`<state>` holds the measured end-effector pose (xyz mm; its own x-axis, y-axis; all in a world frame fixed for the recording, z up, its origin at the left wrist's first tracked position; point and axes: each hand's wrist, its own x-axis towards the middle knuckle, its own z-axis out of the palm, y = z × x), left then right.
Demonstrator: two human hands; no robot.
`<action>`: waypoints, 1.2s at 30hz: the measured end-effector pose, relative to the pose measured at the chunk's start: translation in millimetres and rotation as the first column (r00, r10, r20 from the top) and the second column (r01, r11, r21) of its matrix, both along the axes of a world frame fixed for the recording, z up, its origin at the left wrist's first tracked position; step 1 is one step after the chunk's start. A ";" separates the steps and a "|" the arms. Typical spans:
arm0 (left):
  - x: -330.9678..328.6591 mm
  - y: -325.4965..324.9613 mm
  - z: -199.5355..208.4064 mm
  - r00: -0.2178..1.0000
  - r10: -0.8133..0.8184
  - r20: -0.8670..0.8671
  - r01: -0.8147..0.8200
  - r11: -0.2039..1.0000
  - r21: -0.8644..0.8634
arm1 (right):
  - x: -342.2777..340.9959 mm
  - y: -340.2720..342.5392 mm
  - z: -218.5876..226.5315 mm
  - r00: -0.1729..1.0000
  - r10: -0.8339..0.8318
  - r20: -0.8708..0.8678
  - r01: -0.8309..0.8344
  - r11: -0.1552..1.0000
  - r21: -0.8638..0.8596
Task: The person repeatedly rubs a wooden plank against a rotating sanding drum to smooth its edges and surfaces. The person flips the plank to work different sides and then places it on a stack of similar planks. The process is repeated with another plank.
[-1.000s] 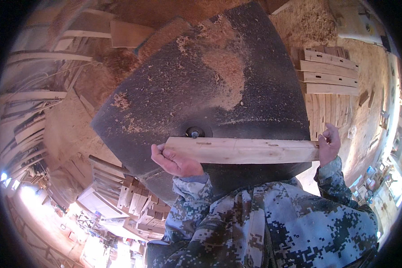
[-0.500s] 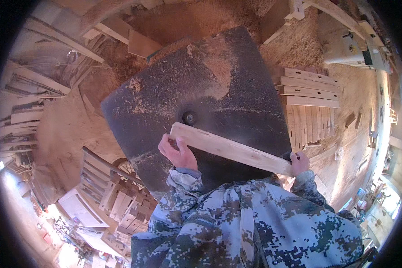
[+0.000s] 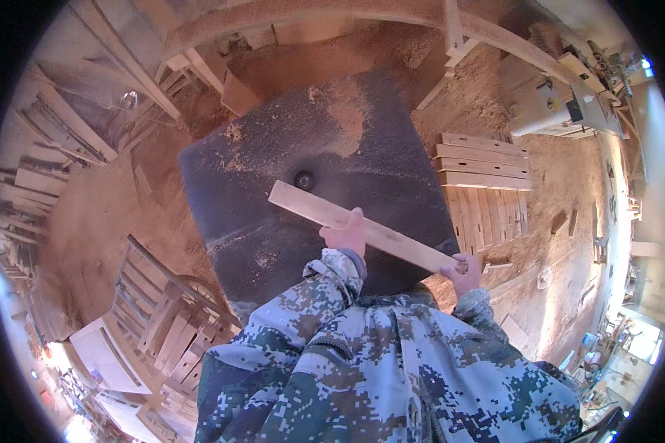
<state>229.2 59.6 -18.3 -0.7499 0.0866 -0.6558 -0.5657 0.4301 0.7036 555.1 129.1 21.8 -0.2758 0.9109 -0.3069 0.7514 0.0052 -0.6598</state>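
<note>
A long pale wooden board lies slantwise across the near part of a dark machine table. My left hand is closed on its near edge around the middle, thumb over the top. Gripping the right end is my right hand, fingers bent around the wood. Just beyond the board's left end, a round dark cutter spindle stands up from the tabletop; a small gap seems to separate the two. Sawdust is scattered over the table's far half.
Stacked slotted boards lie right of the table. At lower left stands a slatted wooden rack beside piled wood pieces. A curved wooden beam crosses the far side. Sawdust covers the floor.
My left hand has slid from the board's left end to its middle and closed on it. The board has shifted slightly left, and the whole view has moved a little.
</note>
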 end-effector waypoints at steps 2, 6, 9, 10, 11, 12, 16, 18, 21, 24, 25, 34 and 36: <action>-5.6 -12.1 -2.1 0.996 -0.047 0.072 0.044 0.998 0.050 | 2.7 -14.8 2.2 0.998 0.030 -0.060 -0.025 0.997 0.076; -21.0 -53.3 40.7 0.941 0.026 0.337 -0.170 0.898 0.406 | -8.7 -50.8 6.9 0.980 0.104 -0.171 -0.063 0.971 0.232; -43.1 -52.7 102.7 0.993 -0.090 0.077 0.029 0.817 0.576 | -38.9 -60.7 15.5 0.971 0.190 -0.148 -0.131 0.932 0.339; -50.2 -46.6 127.0 0.993 -0.119 0.000 0.095 0.792 0.603 | -53.8 -61.3 20.1 0.946 0.241 -0.215 -0.161 0.930 0.331; -51.9 -35.8 150.8 0.987 -0.091 -0.136 0.162 0.657 0.736 | -72.0 -62.2 24.7 0.897 0.302 -0.322 -0.176 0.914 0.366; -52.5 -22.3 173.6 0.965 -0.027 -0.261 0.237 0.514 0.824 | -83.0 -62.0 36.5 0.872 0.351 -0.340 -0.287 0.931 0.224; -43.7 26.8 237.0 0.621 -0.160 -0.768 0.756 0.384 0.531 | -139.9 -32.9 73.3 0.461 0.685 -0.564 -0.679 0.681 0.273; -29.5 33.2 241.0 0.389 -0.276 -0.879 0.907 0.284 0.312 | -140.3 -23.3 95.2 0.473 0.063 -0.879 -0.482 0.854 -0.198; -6.9 31.6 210.8 -0.182 -0.506 -0.843 0.977 0.003 -0.213 | -89.4 13.8 122.7 0.302 -0.272 -0.914 -0.213 0.915 -0.343; 10.6 30.6 157.6 -0.268 -0.673 -0.690 0.963 -0.194 -0.186 | -19.8 21.0 112.4 0.134 -0.371 -0.919 0.009 0.928 -0.373; 13.9 30.2 140.7 -0.280 -0.735 -0.618 0.959 -0.244 -0.144 | -2.9 19.6 96.8 0.181 -0.442 -0.878 0.069 0.897 -0.437; -55.2 -90.5 91.6 0.029 -0.586 -0.810 0.883 0.395 -0.254 | 26.5 -1.7 18.7 0.501 -0.827 -0.254 0.487 0.512 -0.707; -67.2 -116.0 91.2 0.108 -0.561 -0.821 0.676 0.646 -0.353 | 27.8 1.1 26.5 0.642 -0.758 -0.115 0.488 0.520 -0.701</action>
